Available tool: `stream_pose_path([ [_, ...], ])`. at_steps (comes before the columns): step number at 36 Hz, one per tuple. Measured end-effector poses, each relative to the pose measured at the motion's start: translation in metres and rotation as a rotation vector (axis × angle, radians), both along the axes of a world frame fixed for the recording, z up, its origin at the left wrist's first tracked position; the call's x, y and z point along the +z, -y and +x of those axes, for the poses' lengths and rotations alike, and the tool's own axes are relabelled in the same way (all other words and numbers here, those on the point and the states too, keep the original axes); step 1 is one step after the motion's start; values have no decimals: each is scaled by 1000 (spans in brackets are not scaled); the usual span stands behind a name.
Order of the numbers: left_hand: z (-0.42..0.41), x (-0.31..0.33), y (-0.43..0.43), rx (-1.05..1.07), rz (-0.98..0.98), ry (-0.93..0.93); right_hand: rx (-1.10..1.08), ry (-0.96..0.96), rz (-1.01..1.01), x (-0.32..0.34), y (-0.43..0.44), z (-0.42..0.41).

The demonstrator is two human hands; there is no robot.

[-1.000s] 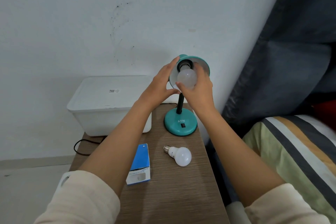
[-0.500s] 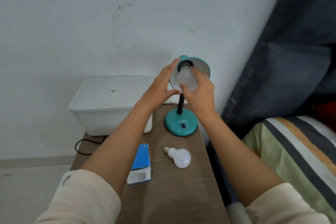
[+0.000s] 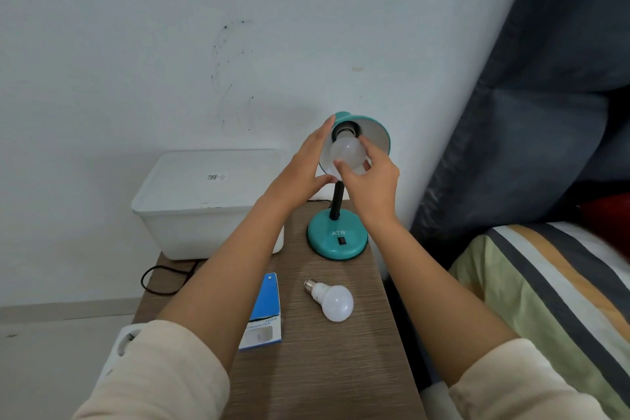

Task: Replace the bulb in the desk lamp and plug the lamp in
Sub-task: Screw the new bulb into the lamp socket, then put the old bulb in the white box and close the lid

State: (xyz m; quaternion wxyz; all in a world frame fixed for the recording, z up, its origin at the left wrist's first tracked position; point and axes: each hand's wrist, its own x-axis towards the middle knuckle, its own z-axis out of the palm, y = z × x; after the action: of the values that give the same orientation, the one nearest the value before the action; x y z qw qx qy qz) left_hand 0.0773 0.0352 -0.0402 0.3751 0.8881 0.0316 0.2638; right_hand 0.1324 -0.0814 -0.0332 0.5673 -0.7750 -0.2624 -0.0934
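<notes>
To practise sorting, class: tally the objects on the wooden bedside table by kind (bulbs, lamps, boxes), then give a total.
Bulbs: 2 (socket bulb, loose bulb)
Lamps: 1 (teal lamp)
Boxes: 2 (white bin, blue carton)
Total: 5

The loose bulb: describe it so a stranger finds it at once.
On the wooden table, look before the teal lamp's base, right of the blue box. This white bulb lies on its side, screw cap bare; the other bulb sits in the shade.

Scuffed white wall (image 3: 170,44) behind a wood-grain bedside table (image 3: 341,368); dark curtain (image 3: 545,112) right; striped bedding (image 3: 545,283) below.
</notes>
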Motion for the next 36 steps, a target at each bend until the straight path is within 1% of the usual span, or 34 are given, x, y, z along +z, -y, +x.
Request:
stream_pose_path([
  [6, 0, 0, 2, 26, 44, -12, 20, 13, -120, 7, 4, 0],
  [9, -5, 4, 2, 27, 38, -62, 37, 30, -206, 15, 8, -3],
  [12, -13, 9, 0, 24, 93, -115, 52, 72, -286, 21, 13, -9],
  [16, -31, 18, -5, 82, 155, -217, 80, 177, -375, 20, 18, -26],
  [20, -56, 22, -14, 161, 213, -286, 138, 231, -404, 13, 19, -49],
  [24, -82, 15, -28, 267, 226, -368, 244, 151, -477, 3, 8, -67],
  [27, -102, 3, -48, 366, 189, -466, 276, 128, -580, -6, -7, -74],
  [29, -115, -7, -64, 434, 157, -531, 298, 90, -614, -14, -18, -76],
  [34, -142, -29, -102, 594, 123, -618, 302, -16, -616, -42, -50, -62],
  [36, -150, -41, -125, 663, 107, -614, 284, -56, -597, -51, -67, -55],
])
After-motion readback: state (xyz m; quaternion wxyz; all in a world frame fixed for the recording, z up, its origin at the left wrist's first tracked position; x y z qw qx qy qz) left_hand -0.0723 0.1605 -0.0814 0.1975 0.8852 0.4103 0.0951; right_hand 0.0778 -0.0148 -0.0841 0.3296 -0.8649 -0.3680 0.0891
